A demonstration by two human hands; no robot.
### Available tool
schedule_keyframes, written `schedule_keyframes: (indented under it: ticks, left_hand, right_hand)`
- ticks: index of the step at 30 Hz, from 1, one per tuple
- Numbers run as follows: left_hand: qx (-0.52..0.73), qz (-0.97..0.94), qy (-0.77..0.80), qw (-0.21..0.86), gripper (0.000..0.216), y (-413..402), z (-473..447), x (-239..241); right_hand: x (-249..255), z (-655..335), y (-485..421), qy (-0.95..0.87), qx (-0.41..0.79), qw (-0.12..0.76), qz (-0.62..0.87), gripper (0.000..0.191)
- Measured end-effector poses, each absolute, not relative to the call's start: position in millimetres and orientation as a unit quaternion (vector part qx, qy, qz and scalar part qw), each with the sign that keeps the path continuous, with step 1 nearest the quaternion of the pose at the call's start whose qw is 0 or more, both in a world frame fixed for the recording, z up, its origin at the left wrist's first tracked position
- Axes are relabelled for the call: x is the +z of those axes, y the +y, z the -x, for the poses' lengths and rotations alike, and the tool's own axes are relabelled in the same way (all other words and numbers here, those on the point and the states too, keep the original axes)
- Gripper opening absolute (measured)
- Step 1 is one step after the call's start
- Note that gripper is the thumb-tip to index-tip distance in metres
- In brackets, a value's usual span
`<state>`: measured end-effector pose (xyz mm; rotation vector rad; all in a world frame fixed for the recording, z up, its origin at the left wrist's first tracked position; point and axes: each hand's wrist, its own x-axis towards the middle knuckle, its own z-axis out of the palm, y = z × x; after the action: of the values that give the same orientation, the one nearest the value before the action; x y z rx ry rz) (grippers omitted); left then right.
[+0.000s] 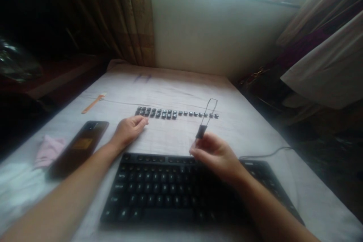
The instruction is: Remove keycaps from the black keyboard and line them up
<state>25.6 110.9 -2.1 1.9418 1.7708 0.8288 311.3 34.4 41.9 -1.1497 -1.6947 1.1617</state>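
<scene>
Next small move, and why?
I'd probably turn the wire tool toward the keyboard: the right hand holds it pointing away, while keys sit fitted there and loose keycaps lie lined up beyond.

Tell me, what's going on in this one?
A person's right hand, over the far part of a black keyboard, holds a wire tool with its loop pointing away. The left hand is by the left end of dark keycaps set out in two rows, the nearer one shorter; whether it touches them is unclear. A phone lies left of that arm.
</scene>
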Motion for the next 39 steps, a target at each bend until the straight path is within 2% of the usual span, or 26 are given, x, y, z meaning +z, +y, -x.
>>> schedule_keyframes:
  ticks: [2,5,10,15,20,26,34,39]
  left_hand:
    - [0.296,-0.693,0.629,0.190,0.037,111,-26,-2]
    - [0.298,-0.697,0.625,0.188,0.037,111,-25,-3]
    - [0.299,-0.701,0.621,0.184,0.037,112,-24,-4]
    - [0.298,-0.702,0.621,0.180,0.036,111,-24,-4]
    - [0.292,-0.702,0.625,0.177,0.037,111,-25,-4]
    - [0.288,-0.706,0.624,0.174,0.038,110,-26,-3]
    - [0.286,-0.706,0.625,0.173,0.037,110,-27,-2]
    - [0.275,-0.711,0.624,0.172,0.035,109,-28,1]
  right_hand:
    - [40,-315,28,-0.605,0.502,0.420,0.453,0.019]
    - [40,-317,20,-0.574,0.502,0.444,0.470,0.023]
    - [39,-315,13,-0.577,0.507,0.385,0.512,0.028]
    - [33,-308,12,-0.561,0.542,0.386,0.494,0.021]
    - [29,-308,12,-0.542,0.555,0.401,0.487,0.028]
    - [30,-310,14,-0.553,0.560,0.396,0.473,0.017]
    - [32,-308,13,-0.499,0.602,0.446,0.436,0.021]
    - [30,-308,15,-0.495,0.580,0.452,0.462,0.016]
